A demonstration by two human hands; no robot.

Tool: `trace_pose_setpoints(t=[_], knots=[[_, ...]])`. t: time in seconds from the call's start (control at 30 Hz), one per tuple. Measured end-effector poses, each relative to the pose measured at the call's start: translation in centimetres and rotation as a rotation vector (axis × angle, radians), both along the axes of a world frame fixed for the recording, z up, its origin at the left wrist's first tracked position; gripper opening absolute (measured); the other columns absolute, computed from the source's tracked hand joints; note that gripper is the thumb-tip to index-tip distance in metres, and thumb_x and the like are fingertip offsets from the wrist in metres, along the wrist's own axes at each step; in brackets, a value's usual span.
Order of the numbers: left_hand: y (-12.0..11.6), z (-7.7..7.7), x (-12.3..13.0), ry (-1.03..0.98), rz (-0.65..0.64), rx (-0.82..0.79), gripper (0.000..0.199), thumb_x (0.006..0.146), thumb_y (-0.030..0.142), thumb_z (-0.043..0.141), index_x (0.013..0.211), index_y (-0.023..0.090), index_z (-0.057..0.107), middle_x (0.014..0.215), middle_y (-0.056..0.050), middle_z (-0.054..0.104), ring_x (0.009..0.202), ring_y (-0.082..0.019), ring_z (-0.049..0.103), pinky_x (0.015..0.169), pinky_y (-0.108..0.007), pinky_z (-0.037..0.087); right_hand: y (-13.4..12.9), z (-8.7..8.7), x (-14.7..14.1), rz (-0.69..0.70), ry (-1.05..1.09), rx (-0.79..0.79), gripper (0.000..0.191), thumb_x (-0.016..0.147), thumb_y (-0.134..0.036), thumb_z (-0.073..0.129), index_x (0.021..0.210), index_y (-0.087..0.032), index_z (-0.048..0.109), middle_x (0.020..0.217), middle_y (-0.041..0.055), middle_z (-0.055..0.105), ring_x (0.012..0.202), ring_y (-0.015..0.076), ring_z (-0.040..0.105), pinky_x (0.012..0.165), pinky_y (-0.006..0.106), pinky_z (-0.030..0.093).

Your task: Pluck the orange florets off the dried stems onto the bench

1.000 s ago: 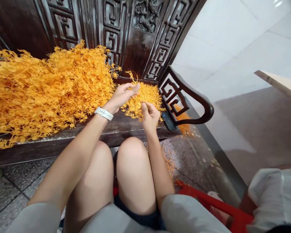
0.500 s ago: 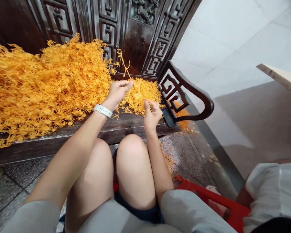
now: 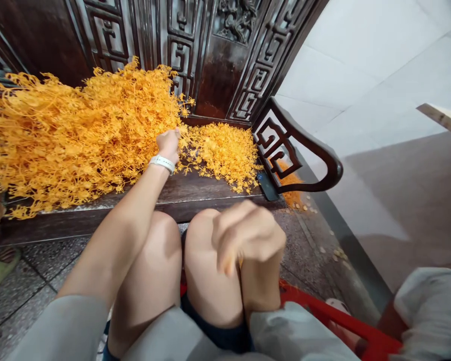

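A large heap of dried orange branching sprigs (image 3: 86, 135) covers the left of a dark carved wooden bench (image 3: 210, 198). A smaller, finer pile of orange sprigs (image 3: 221, 153) lies to its right on the seat. My left hand (image 3: 168, 145), with a white watch (image 3: 161, 164) on the wrist, presses into the edge of the large heap, its fingers hidden among the sprigs. My right hand (image 3: 248, 235) is raised above my right knee, away from the bench. It is blurred, with curled fingers, and I cannot tell whether it holds anything.
A black phone (image 3: 266, 186) lies by the bench's fretwork armrest (image 3: 296, 150). Orange scraps lie on the speckled floor (image 3: 308, 250) below. A red plastic stool (image 3: 323, 311) and white cloth (image 3: 432, 311) are at lower right; a wooden board (image 3: 445, 118) projects at right.
My right hand has left the small pile and risen toward my knee, now blurred. My left hand has shifted left into the large heap. The long sprig held up earlier no longer shows.
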State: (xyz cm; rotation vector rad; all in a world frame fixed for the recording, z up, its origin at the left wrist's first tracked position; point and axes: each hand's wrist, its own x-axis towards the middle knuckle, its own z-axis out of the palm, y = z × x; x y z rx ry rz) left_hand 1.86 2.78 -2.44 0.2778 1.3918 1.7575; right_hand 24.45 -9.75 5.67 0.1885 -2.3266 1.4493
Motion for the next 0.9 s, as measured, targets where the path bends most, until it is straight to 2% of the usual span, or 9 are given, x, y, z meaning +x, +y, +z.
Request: trace_pose_setpoints(t=[0.03,0.07,0.1,0.2,0.27,0.43,0.57,0.73,0.9], knots=[[-0.1,-0.2,-0.6,-0.003,-0.036,0.020,0.022,0.078,0.010,0.069,0.066,0.019,0.053,0.061,0.005,0.043,0.046,-0.006,0.023,0.043,-0.023,0.017,0.2,0.5,0.3,0.201,-0.108,0.000,0.028,0.097,-0.047,0.074,0.082,-0.023,0.080,0.074,0.0073,0.070,0.069,0.0143,0.068,0.065,0.025,0.052],[-0.3,-0.3,-1.0,0.017,-0.089,0.047,0.020,0.080,0.014,0.070,0.068,0.020,0.055,0.060,0.005,0.041,0.045,-0.007,0.022,0.043,-0.023,0.017,0.6,0.7,0.5,0.264,-0.178,-0.011,0.031,0.090,-0.053,0.080,0.080,-0.023,0.079,0.071,0.0075,0.070,0.068,0.0146,0.069,0.064,0.024,0.052],[-0.5,-0.3,-1.2,0.059,-0.145,0.077,0.019,0.081,0.018,0.073,0.069,0.020,0.058,0.059,0.005,0.040,0.045,-0.007,0.022,0.043,-0.024,0.017,1.3,0.5,0.5,0.199,-0.198,-0.042,0.038,0.084,-0.061,0.083,0.078,-0.024,0.078,0.070,0.0072,0.069,0.066,0.0146,0.067,0.062,0.025,0.052],[-1.1,-0.2,-0.8,0.256,-0.261,0.151,0.020,0.083,0.030,0.078,0.072,0.019,0.065,0.063,0.001,0.051,0.050,-0.009,0.032,0.046,-0.025,0.023,4.0,-1.5,-0.3,-0.408,-0.057,-0.190,0.060,0.087,-0.083,0.061,0.084,-0.025,0.074,0.078,0.0069,0.072,0.065,0.0143,0.062,0.057,0.027,0.050],[-1.3,0.0,-0.3,0.346,-0.349,0.194,0.020,0.083,0.035,0.079,0.075,0.019,0.070,0.075,-0.003,0.064,0.052,-0.009,0.037,0.048,-0.026,0.026,5.5,-3.4,-1.0,-0.738,0.102,-0.327,0.063,0.097,-0.080,0.042,0.098,-0.025,0.073,0.094,0.0091,0.075,0.071,0.0158,0.062,0.056,0.028,0.050],[-1.6,0.3,0.5,0.422,-0.499,0.266,0.019,0.087,0.037,0.071,0.079,0.019,0.070,0.084,-0.008,0.075,0.049,-0.008,0.042,0.049,-0.027,0.031,7.1,-7.1,-2.3,-1.059,0.291,-0.710,0.036,0.094,-0.054,0.062,0.114,-0.024,0.069,0.116,0.0083,0.072,0.070,0.0128,0.058,0.053,0.025,0.046],[-2.0,0.9,0.7,0.559,-0.600,0.285,0.017,0.083,0.031,0.071,0.073,0.017,0.070,0.075,-0.008,0.074,0.049,-0.008,0.040,0.050,-0.027,0.030,7.5,-8.6,-2.8,-1.251,0.273,-0.515,0.039,0.088,-0.050,0.076,0.116,-0.024,0.068,0.098,0.0025,0.067,0.062,0.0093,0.049,0.054,0.024,0.042],[-2.6,1.2,1.1,0.618,-0.667,0.262,0.017,0.078,0.026,0.067,0.063,0.017,0.069,0.067,-0.003,0.069,0.050,-0.008,0.041,0.052,-0.026,0.031,8.4,-9.8,-3.3,-1.221,0.167,-0.260,0.056,0.088,-0.054,0.079,0.133,-0.024,0.062,0.095,0.0007,0.067,0.071,0.0124,0.055,0.066,0.028,0.047],[-3.3,2.2,2.2,0.760,-0.878,0.360,0.015,0.076,0.023,0.066,0.065,0.016,0.072,0.061,-0.001,0.062,0.055,-0.010,0.046,0.057,-0.026,0.034,8.5,-10.3,-3.1,-1.164,0.188,-0.138,0.033,0.096,-0.054,0.069,0.107,-0.022,0.068,0.089,0.0007,0.067,0.077,0.0148,0.058,0.075,0.030,0.049]])
